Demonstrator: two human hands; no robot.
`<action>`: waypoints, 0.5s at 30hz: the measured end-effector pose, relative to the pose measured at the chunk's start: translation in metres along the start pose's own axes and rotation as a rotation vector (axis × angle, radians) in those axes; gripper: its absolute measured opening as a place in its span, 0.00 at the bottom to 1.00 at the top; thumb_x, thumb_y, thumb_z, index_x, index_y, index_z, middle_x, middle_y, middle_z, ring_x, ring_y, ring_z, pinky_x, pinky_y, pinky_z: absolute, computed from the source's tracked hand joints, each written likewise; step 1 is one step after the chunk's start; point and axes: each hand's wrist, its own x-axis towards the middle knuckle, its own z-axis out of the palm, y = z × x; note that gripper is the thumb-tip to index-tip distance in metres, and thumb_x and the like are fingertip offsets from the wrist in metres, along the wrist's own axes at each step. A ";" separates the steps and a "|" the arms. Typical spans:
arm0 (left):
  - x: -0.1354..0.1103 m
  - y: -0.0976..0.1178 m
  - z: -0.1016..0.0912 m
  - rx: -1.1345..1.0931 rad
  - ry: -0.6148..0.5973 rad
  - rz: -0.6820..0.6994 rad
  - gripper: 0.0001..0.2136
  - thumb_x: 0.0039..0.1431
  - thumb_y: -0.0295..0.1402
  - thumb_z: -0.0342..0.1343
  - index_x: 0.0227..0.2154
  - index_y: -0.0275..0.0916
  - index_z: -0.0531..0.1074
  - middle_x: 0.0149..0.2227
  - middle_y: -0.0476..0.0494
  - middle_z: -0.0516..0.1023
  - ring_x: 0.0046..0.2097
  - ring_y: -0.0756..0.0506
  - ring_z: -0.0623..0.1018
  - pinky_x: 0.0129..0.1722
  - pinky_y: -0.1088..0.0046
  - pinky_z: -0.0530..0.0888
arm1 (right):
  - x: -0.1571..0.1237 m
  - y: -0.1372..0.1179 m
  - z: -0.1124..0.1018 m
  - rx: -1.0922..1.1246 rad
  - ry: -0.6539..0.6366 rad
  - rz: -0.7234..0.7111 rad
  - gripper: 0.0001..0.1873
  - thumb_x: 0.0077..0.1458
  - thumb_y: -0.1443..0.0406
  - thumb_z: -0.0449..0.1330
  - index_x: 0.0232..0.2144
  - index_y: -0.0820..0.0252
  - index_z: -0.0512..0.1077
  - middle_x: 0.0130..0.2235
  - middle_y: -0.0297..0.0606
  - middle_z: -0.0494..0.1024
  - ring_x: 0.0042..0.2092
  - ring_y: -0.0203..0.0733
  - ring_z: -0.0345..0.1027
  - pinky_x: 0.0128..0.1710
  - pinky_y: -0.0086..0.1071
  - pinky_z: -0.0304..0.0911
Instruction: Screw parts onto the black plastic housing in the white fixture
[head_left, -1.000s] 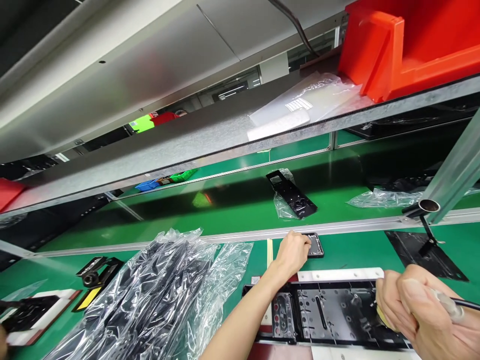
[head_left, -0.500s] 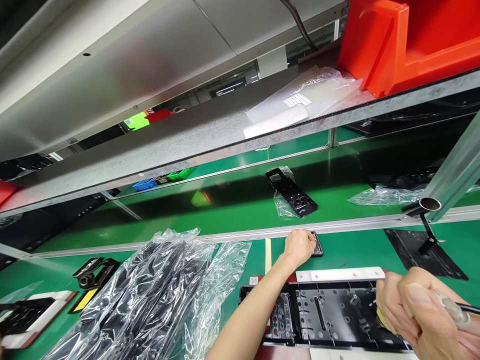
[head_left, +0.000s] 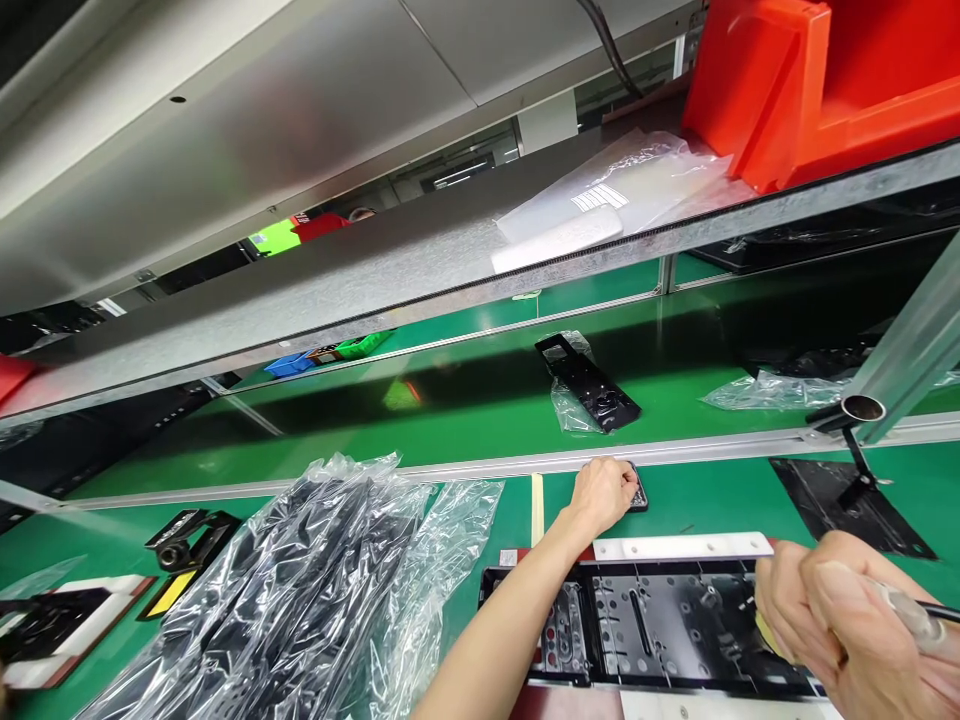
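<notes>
A corded tool [head_left: 913, 618] is gripped by the right hand [head_left: 840, 610] over the black housing [head_left: 660, 625], seemingly braced on the worktop [head_left: 712, 497] between 2 white rails [head_left: 682, 547]. Beyond, the left hand [head_left: 602, 495] is curled at a small tray [head_left: 640, 498], presumably placed for easy reach (whether anything is pinched cannot be told). The shelf [head_left: 337, 275] bag's [head_left: 660, 185] label [head_left: 600, 197] cannot be read.

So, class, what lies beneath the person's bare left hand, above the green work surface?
The right end of a small, black, rectangular tray shows beyond the left hand, which hides the rest from view.
</notes>
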 end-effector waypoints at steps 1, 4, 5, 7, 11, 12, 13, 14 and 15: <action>0.000 0.001 -0.001 0.002 -0.001 -0.003 0.11 0.69 0.40 0.58 0.42 0.36 0.76 0.43 0.44 0.79 0.43 0.45 0.80 0.46 0.61 0.79 | 0.000 0.000 0.001 -0.008 0.008 0.010 0.27 0.65 0.55 0.59 0.18 0.58 0.58 0.19 0.35 0.56 0.21 0.37 0.52 0.20 0.34 0.46; -0.005 0.000 -0.009 0.001 -0.003 -0.019 0.11 0.69 0.40 0.58 0.42 0.36 0.76 0.42 0.44 0.79 0.42 0.45 0.80 0.45 0.61 0.79 | 0.000 0.001 -0.001 -0.004 0.008 0.012 0.26 0.64 0.56 0.60 0.18 0.58 0.58 0.19 0.34 0.56 0.21 0.38 0.53 0.19 0.34 0.47; -0.008 -0.002 -0.012 -0.002 -0.002 -0.024 0.11 0.69 0.41 0.58 0.41 0.36 0.75 0.41 0.44 0.79 0.42 0.46 0.80 0.45 0.62 0.79 | 0.000 0.002 -0.003 0.004 -0.002 0.002 0.25 0.64 0.57 0.61 0.18 0.58 0.58 0.19 0.34 0.57 0.20 0.37 0.52 0.18 0.34 0.47; -0.015 -0.005 -0.019 -0.011 0.005 -0.032 0.11 0.69 0.41 0.58 0.41 0.36 0.75 0.41 0.45 0.79 0.41 0.46 0.80 0.45 0.62 0.79 | 0.002 0.005 -0.006 0.012 -0.027 -0.019 0.25 0.64 0.57 0.61 0.18 0.58 0.58 0.18 0.34 0.57 0.20 0.37 0.53 0.17 0.34 0.47; -0.026 -0.012 -0.025 -0.032 0.025 -0.029 0.12 0.69 0.41 0.58 0.40 0.36 0.75 0.40 0.45 0.79 0.41 0.46 0.80 0.45 0.61 0.78 | 0.004 0.005 -0.005 0.005 -0.047 -0.001 0.25 0.64 0.57 0.61 0.19 0.58 0.58 0.19 0.34 0.58 0.20 0.37 0.55 0.16 0.33 0.49; -0.027 -0.013 -0.024 -0.041 0.030 -0.026 0.12 0.69 0.41 0.58 0.40 0.36 0.75 0.39 0.46 0.79 0.41 0.46 0.80 0.45 0.62 0.78 | 0.005 0.004 -0.004 0.002 -0.034 0.009 0.26 0.64 0.57 0.62 0.19 0.58 0.58 0.19 0.34 0.58 0.20 0.37 0.55 0.16 0.32 0.49; -0.028 -0.014 -0.023 -0.051 0.035 -0.025 0.12 0.69 0.41 0.58 0.40 0.36 0.75 0.39 0.46 0.79 0.41 0.46 0.80 0.45 0.62 0.78 | 0.005 0.003 -0.002 -0.002 -0.014 0.018 0.26 0.63 0.57 0.63 0.19 0.58 0.58 0.19 0.33 0.58 0.20 0.36 0.55 0.16 0.32 0.49; -0.028 -0.014 -0.022 -0.064 0.041 -0.025 0.12 0.69 0.41 0.58 0.40 0.36 0.75 0.39 0.46 0.79 0.41 0.46 0.80 0.45 0.62 0.79 | 0.005 0.003 -0.001 -0.007 0.003 0.025 0.26 0.63 0.56 0.63 0.19 0.58 0.58 0.19 0.33 0.58 0.20 0.36 0.54 0.16 0.31 0.49; -0.028 -0.014 -0.021 -0.079 0.048 -0.026 0.11 0.69 0.40 0.58 0.39 0.36 0.75 0.39 0.46 0.79 0.40 0.46 0.80 0.44 0.62 0.79 | 0.006 0.002 0.000 -0.012 0.012 0.028 0.26 0.63 0.56 0.63 0.19 0.58 0.58 0.19 0.33 0.58 0.20 0.35 0.54 0.16 0.31 0.48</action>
